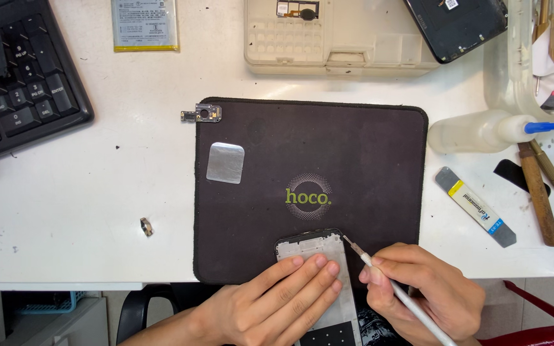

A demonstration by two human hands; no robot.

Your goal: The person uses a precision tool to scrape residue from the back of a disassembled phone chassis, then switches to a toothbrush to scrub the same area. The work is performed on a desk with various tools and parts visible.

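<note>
The left hand (283, 301) lies flat, fingers together and stretched out, pressing down on a silver phone frame (318, 269) that rests at the near edge of a dark work mat (328, 154). Its fingertips cover the upper part of the frame, so it pins the frame rather than gripping it. Just to the right of it, the right hand (428, 291) is clenched around a thin white tool (389, 285), held like a pen; the tool's metal tip touches or nearly touches the frame's upper right corner, just beyond the left hand's fingertips.

Farther from the hands, on the mat's far left part, lies a small square of silver foil (226, 163), and at the mat's far left corner sits a small camera module (202, 115). To the left of the left hand, on the white table (84, 192), is a tiny metal part (146, 226). Well beyond that, at the far left, is a black keyboard (20, 77), with a flat battery (145, 24) beside it. To the right of the right hand lie a flat metal pry tool (476, 206) with a blue end, two wooden-handled tools (538, 192) and a clear squeeze bottle (482, 131) on its side. Straight ahead, far from both hands, stands a beige parts tray (335, 45) with a dark phone back (456, 25) leaning on it.
</note>
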